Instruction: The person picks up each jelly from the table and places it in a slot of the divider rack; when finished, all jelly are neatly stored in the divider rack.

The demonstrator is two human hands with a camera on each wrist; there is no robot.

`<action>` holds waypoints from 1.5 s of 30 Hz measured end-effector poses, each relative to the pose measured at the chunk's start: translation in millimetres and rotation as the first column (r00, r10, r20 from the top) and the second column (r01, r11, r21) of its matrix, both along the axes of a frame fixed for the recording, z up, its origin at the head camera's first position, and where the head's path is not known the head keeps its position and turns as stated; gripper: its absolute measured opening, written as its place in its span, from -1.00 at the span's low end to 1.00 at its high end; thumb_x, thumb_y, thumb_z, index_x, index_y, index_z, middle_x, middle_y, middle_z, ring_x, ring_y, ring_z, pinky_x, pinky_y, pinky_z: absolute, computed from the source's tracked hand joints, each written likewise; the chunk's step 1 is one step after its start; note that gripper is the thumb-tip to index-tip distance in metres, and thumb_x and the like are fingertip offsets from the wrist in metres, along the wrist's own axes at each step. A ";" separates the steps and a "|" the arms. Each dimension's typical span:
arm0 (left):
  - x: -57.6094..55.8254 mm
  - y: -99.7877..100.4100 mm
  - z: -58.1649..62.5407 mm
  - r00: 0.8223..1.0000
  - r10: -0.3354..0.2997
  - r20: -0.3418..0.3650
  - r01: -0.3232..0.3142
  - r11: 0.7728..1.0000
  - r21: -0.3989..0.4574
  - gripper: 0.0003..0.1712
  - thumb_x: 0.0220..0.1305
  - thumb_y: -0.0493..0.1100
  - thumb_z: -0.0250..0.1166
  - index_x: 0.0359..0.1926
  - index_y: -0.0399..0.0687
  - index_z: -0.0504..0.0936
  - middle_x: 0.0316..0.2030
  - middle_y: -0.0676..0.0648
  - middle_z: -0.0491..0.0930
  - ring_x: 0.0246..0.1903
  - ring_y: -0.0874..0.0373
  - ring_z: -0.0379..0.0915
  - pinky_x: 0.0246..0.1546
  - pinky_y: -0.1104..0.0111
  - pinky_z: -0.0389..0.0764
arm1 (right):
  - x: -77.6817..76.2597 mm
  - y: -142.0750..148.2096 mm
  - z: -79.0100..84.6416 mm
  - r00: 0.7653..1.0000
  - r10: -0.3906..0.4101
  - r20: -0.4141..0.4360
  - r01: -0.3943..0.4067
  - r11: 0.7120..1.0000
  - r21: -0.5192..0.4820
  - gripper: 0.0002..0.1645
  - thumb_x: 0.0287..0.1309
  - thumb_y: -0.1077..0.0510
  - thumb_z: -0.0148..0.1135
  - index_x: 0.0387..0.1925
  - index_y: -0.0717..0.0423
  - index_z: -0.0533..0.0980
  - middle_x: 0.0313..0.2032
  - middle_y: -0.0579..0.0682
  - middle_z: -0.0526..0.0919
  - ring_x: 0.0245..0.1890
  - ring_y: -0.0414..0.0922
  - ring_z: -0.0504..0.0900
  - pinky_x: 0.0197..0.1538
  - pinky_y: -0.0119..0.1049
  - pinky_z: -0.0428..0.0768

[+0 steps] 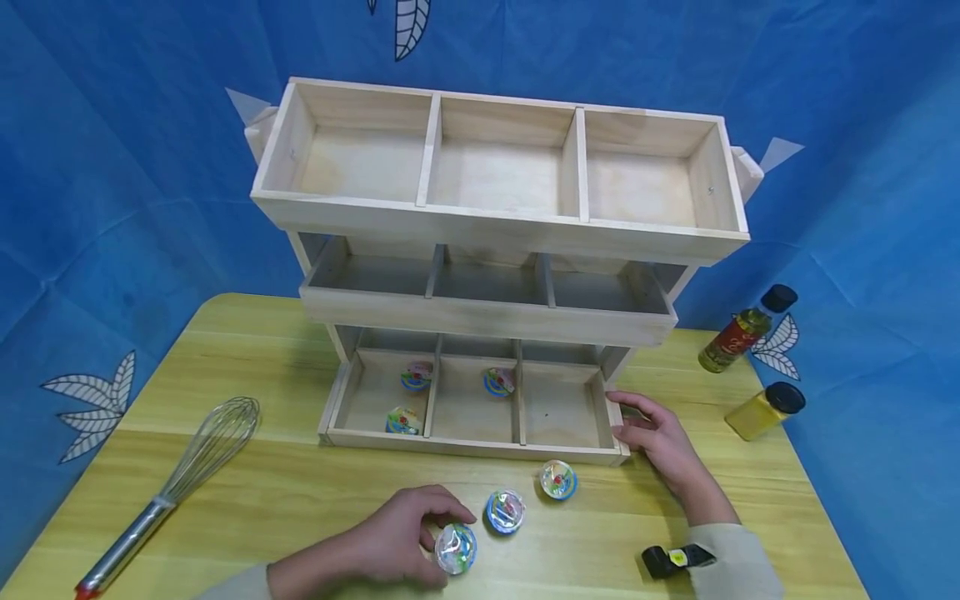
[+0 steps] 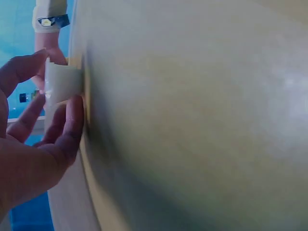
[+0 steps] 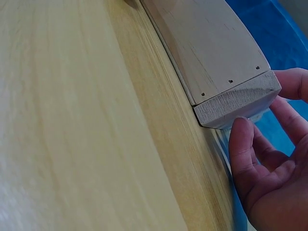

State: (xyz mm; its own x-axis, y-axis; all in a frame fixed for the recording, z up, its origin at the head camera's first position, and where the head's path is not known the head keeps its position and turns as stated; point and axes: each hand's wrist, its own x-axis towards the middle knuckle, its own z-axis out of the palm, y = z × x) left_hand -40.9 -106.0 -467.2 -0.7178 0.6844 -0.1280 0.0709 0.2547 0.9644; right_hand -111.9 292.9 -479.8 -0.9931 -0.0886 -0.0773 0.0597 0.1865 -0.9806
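Observation:
My left hand (image 1: 401, 537), fingers curved, holds a small clear-lidded jelly cup (image 1: 456, 548) at the table's front. In the left wrist view that cup (image 2: 66, 82) shows as a whitish cup between the fingers. Two more jelly cups, one (image 1: 506, 512) just right of it and another (image 1: 558, 480) farther right, stand before a three-tier wooden rack (image 1: 480, 450). With relaxed fingers, my right hand (image 1: 663, 442) rests against the right end of the bottom tier; the right wrist view shows the fingertips at that wooden corner (image 3: 238, 103).
The bottom tier's left compartment has two jelly cups (image 1: 402, 421); its middle one has one cup (image 1: 498, 382). A whisk (image 1: 206, 450) lies at left. An oil bottle (image 1: 738, 337) and a black-capped yellow jar (image 1: 761, 412) stand at right. Blue cloth (image 1: 135, 167) hangs behind.

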 end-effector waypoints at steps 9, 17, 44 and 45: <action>3.1 4.4 -7.6 1.000 0.002 0.026 -0.003 1.000 0.020 -0.36 -0.29 -0.55 0.49 -0.06 -0.10 0.70 -0.23 0.08 0.57 -0.36 0.25 0.48 -0.37 0.38 0.65 | 1.2 -0.1 -1.0 1.000 -0.005 0.005 0.005 1.000 0.002 -0.38 0.21 0.34 0.30 0.30 0.35 0.39 0.22 0.24 0.43 -0.04 -0.18 0.60 -0.08 -0.34 0.61; 1.6 4.2 -11.6 0.999 0.024 0.046 -0.025 0.999 0.033 -0.41 -0.27 -0.50 0.53 -0.11 -0.05 0.70 -0.26 0.07 0.60 -0.49 0.29 0.45 -0.46 0.45 0.58 | 1.2 0.5 -2.7 1.000 -0.006 0.018 0.006 1.000 -0.006 -0.37 0.21 0.34 0.30 0.30 0.34 0.39 0.25 0.26 0.39 -0.03 -0.17 0.60 -0.07 -0.33 0.62; -38.8 10.8 31.4 0.994 0.106 0.034 -0.110 0.982 0.154 -0.41 -0.17 -0.42 0.61 -0.01 -0.27 0.65 -0.13 -0.12 0.61 -0.29 0.03 0.60 -0.22 0.28 0.69 | -0.7 0.3 -0.9 1.000 0.003 0.001 -0.003 1.000 0.013 -0.36 0.20 0.36 0.30 0.31 0.33 0.39 0.29 0.28 0.37 -0.05 -0.16 0.60 -0.07 -0.36 0.60; -40.9 12.6 33.6 0.993 0.114 0.043 -0.119 0.980 0.160 -0.41 -0.16 -0.44 0.60 -0.01 -0.29 0.64 -0.12 -0.14 0.61 -0.29 0.01 0.61 -0.21 0.27 0.69 | -0.5 0.4 -1.2 1.000 0.003 0.001 -0.003 1.000 0.013 -0.36 0.20 0.36 0.30 0.31 0.33 0.39 0.29 0.27 0.37 -0.05 -0.17 0.60 -0.07 -0.36 0.60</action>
